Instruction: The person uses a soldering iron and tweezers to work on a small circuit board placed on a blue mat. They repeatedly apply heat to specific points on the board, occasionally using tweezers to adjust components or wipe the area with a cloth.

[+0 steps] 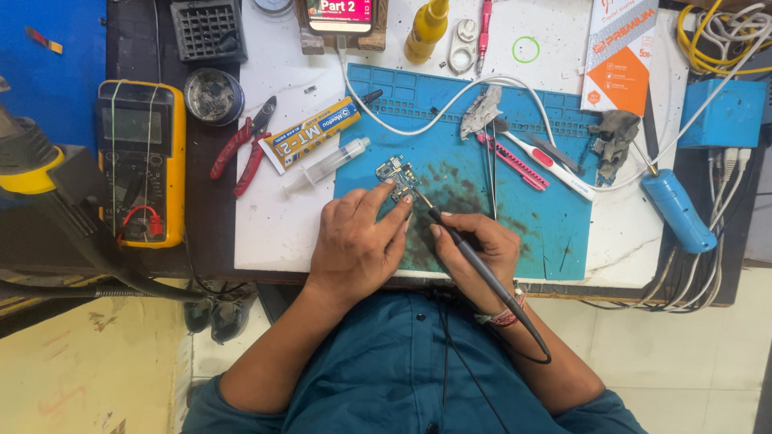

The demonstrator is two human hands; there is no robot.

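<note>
Right hand (482, 249) fingers clamped on soldering iron (474, 265); left hand (358, 241) fingers pinning circuit board (396, 178); orange-white package (619, 56) top right.

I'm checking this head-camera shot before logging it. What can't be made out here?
- Small circuit board: its parts are too small to tell apart, and the left hand covers its lower edge.
- Soldering iron tip: too fine to see whether it touches the board.
- Right hand: palm side hidden, turned away.
- Phone: cut off by the top edge.
- Yellow cables: run off the right edge.
</note>
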